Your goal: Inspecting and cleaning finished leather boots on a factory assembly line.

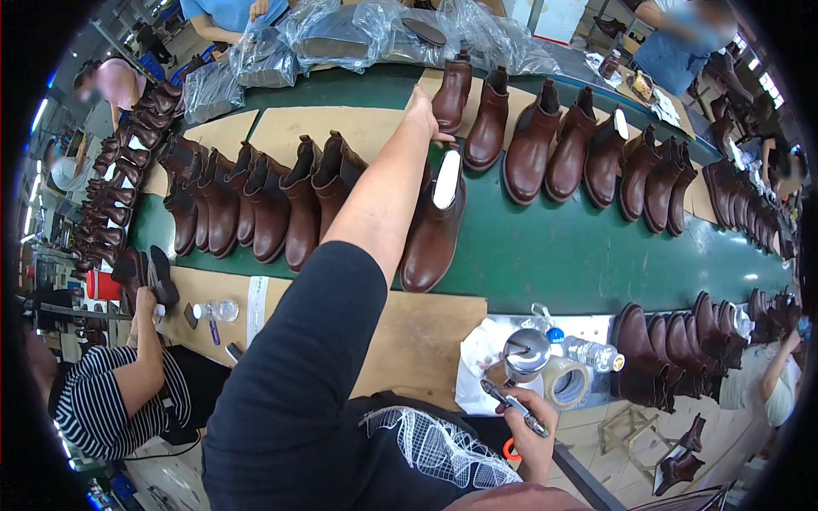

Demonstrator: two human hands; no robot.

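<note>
My left arm stretches across the green conveyor table (554, 255). My left hand (423, 117), its visible fingers apart, reaches a brown ankle boot (453, 95) on the far side; the boot partly hides the fingers, and contact is unclear. Below that hand a brown boot with white paper in its top (433, 243) stands upright, partly behind my forearm. Near my body, my right hand (530, 426) is closed on a slim dark and silver pen-like tool (514, 407). Just beyond it are a round metal pot (527, 353) and a roll of clear tape (565, 381).
Brown boots stand in rows left (220, 204) and right (527, 153) on the table. Plastic-wrapped bundles (341, 38) line the back. Clear bottles lie at right (592, 353) and left (217, 311). A co-worker in stripes (111, 400) handles a boot at left; others work behind.
</note>
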